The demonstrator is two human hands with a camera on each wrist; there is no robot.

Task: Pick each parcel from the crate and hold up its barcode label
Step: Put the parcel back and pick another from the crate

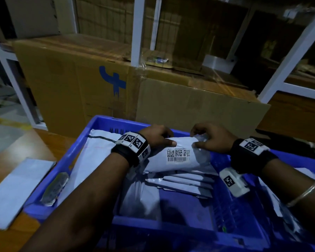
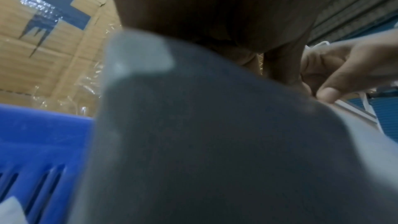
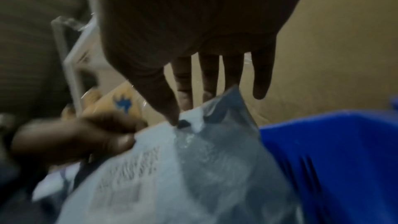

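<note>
A white poly parcel (image 1: 176, 160) is held at the far side of the blue crate (image 1: 107, 122), raised over the other parcels, its barcode label (image 1: 178, 155) facing me. My left hand (image 1: 164, 140) grips its upper left edge, thumb on the front. My right hand (image 1: 198, 140) pinches the crumpled right end. In the left wrist view the parcel's grey back (image 2: 193, 142) fills the frame under my left palm (image 2: 215, 14). In the right wrist view the thumb and fingers of my right hand (image 3: 183, 115) pinch the parcel's (image 3: 172, 168) top edge.
Several flat parcels (image 1: 182, 182) lie in the crate, with a large white mailer (image 1: 98, 151) at its left. A foil packet (image 1: 55, 188) rests on the left rim. A flat white packet (image 1: 16, 188) lies on the wooden table. A large cardboard box (image 1: 71, 84) and white rack posts (image 1: 137, 30) stand behind.
</note>
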